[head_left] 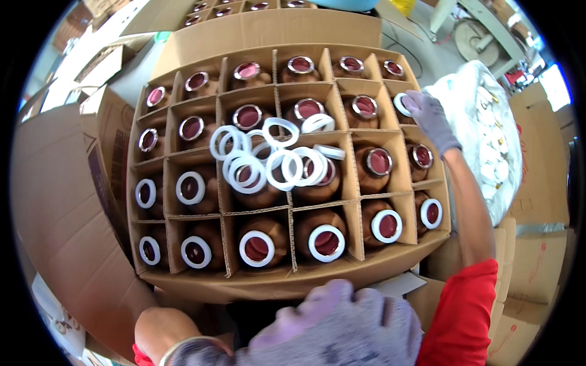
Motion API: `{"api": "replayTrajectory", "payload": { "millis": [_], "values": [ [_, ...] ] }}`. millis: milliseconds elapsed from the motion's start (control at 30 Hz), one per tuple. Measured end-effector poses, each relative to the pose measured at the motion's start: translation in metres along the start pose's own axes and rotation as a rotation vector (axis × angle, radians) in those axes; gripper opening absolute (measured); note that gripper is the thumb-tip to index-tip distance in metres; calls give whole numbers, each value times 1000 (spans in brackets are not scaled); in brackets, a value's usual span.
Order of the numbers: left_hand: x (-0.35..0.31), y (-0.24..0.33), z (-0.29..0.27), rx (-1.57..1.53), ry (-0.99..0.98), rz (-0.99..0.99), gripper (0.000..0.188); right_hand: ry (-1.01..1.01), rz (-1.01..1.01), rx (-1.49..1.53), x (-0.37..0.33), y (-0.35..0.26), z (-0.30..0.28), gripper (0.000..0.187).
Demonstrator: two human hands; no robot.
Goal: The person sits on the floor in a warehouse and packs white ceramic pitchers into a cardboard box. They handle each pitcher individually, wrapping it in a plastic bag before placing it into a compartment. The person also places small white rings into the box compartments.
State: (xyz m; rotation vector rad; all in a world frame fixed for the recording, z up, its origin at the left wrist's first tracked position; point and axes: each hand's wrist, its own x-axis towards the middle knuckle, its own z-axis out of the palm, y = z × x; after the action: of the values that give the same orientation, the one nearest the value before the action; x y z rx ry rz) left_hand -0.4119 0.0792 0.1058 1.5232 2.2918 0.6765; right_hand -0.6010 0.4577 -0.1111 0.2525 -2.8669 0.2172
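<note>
My right hand (pixel 430 119), in a grey glove with purple-coated fingers, reaches to the far right of a divided cardboard box (pixel 342 268). Its closed fingertips hold a white plastic ring (pixel 402 105) at a bottle's mouth. Close to the camera, below the box, my left hand (pixel 332 332) shows bent knuckles in a matching glove; whatever its fingers hold is hidden. Brown wide-mouthed bottles (pixel 317 222) stand in the compartments. White rings circle the mouths in the nearest row and some others. A loose heap of rings (pixel 285 171) lies across the middle bottles.
To the right stands a white plastic bag (pixel 488 140) with small white and gold-coloured pieces. Cardboard cartons (pixel 522 287) are stacked beside it. A large box flap (pixel 67 201) spreads at the left. Behind, another box (pixel 238 12) holds more bottles.
</note>
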Motion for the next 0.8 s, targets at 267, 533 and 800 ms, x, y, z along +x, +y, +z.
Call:
{"api": "replayTrajectory", "payload": {
  "millis": [267,533,800],
  "values": [
    [47,-25,7,-1,-363,-321,18,-96,-165,-424,13,-69,-34,25],
    [18,-232,57,637,178,-292,35,-141,-561,116,35,-158,9,23],
    [-9,-251,10,-482,634,-538,20,98,-223,670,17,-146,4,24]
  ]
}}
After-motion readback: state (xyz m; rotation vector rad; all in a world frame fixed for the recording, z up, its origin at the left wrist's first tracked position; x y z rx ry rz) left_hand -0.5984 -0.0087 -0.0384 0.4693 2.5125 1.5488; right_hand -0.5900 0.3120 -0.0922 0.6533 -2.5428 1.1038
